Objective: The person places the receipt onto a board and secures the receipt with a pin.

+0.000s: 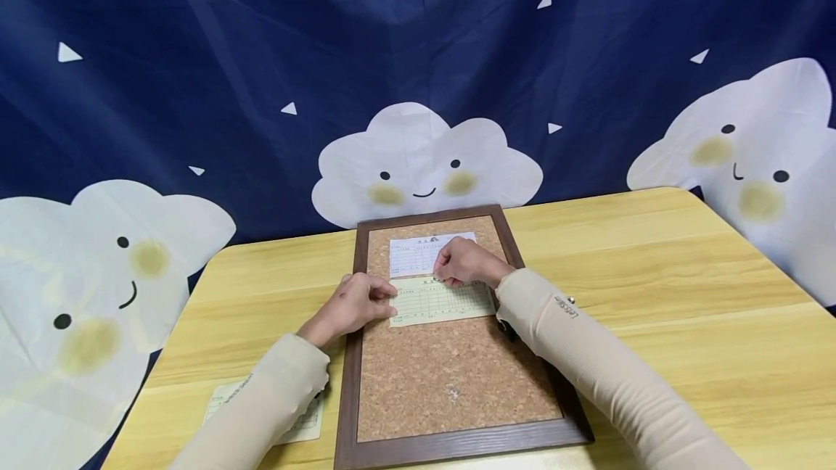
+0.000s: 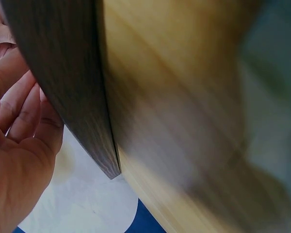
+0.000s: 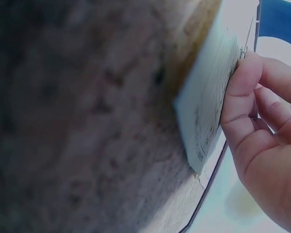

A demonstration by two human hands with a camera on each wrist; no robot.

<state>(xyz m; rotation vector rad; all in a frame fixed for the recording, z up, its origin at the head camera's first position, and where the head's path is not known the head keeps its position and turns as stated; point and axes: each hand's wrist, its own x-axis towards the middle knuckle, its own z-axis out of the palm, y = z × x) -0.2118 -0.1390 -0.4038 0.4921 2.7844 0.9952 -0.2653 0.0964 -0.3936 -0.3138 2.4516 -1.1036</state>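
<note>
Nearest my head view: two pale sleeves, left (image 1: 261, 397) and right (image 1: 607, 361), reaching in from the bottom edge. Between them, a cork board (image 1: 451, 361) in a dark wood frame (image 1: 349, 390), on the table (image 1: 653, 252); I can't tell whether it lies quite flat.

A yellowish printed slip (image 1: 451, 304) sits on the cork, just below a white slip (image 1: 406, 260), the two roughly lined up, which looks deliberate.

Left hand (image 1: 353, 303): fingers loose, thumb and forefinger spread along the yellow slip's left edge, gripping nothing. I judge they steady the paper and keep it square. The wrist reaches across the frame.

Right hand (image 1: 470, 260): thumb and forefinger pinched at the slip's top edge. My right wrist view shows a small metal piece (image 3: 243, 53) at the fingertips, a pin or clip, too small to say which. A pinch there probably gives fine control.

Another slip (image 1: 307, 426) lies on the table, partly under the left sleeve.
</note>
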